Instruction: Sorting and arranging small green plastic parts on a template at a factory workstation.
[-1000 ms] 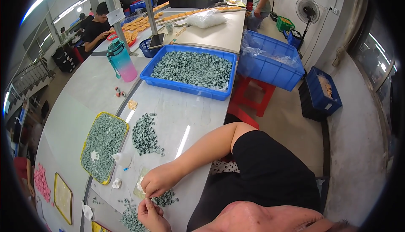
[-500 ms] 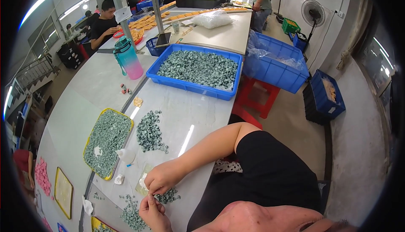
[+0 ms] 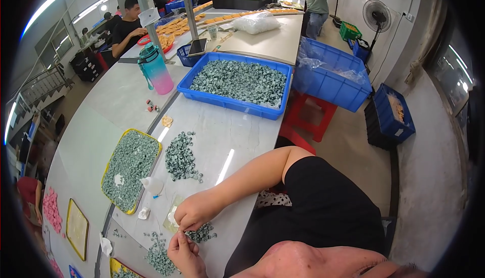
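Note:
My right hand [image 3: 196, 211] and my left hand [image 3: 185, 254] meet over the near part of the table, fingertips pinched together. Whatever is between them is too small to make out. Beneath my right hand lies a small pile of dark green beads [image 3: 203, 233], with a pale square sheet [image 3: 170, 222] bearing something white at its far side. Smaller green beads [image 3: 160, 259] are spread next to my left hand. Farther off are a white squeeze bottle [image 3: 151, 186] with a blue tip, a crumpled white lump [image 3: 144, 213] and a larger heap of dark green beads [image 3: 180, 158].
A yellow-rimmed tray [image 3: 132, 211] holds many small green pieces. Behind stand a large blue tray [image 3: 227, 105] of green beads and a blue-pink bottle [image 3: 160, 76]. Blue crates [image 3: 331, 88] and a red stool [image 3: 316, 119] are at the right. Other people work farther back.
My hands keep the same pinched pose, with barely any movement. The view has shifted slightly. In the background, a person in a green shirt has brought a forearm up to the front.

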A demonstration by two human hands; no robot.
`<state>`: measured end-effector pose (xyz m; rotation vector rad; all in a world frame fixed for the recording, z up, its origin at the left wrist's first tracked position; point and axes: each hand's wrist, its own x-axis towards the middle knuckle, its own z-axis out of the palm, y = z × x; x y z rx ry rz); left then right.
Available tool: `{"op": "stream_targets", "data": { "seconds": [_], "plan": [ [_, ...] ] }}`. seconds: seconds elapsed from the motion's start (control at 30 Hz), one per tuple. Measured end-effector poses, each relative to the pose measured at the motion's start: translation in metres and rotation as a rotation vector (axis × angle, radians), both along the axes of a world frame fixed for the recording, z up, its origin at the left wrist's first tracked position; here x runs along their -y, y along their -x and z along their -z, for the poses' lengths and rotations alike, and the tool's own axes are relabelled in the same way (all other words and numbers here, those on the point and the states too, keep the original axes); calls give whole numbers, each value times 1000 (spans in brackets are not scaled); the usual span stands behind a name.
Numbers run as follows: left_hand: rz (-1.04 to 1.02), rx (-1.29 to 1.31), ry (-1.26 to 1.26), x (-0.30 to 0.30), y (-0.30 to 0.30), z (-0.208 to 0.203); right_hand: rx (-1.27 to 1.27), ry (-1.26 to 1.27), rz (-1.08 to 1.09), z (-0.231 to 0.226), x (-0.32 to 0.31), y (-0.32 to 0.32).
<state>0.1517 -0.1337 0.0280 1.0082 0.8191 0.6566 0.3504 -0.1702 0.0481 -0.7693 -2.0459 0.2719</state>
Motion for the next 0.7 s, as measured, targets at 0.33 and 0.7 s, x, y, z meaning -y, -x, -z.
{"op": "stream_targets", "data": {
  "seconds": [0.33,0.7],
  "plan": [
    [30,-16,-14,-5,1,-1,101,15,-65,3,-8,-7],
    [-13,72,103,-16,1,-15,72,-82,66,5,-32,-10]
  ]
}}
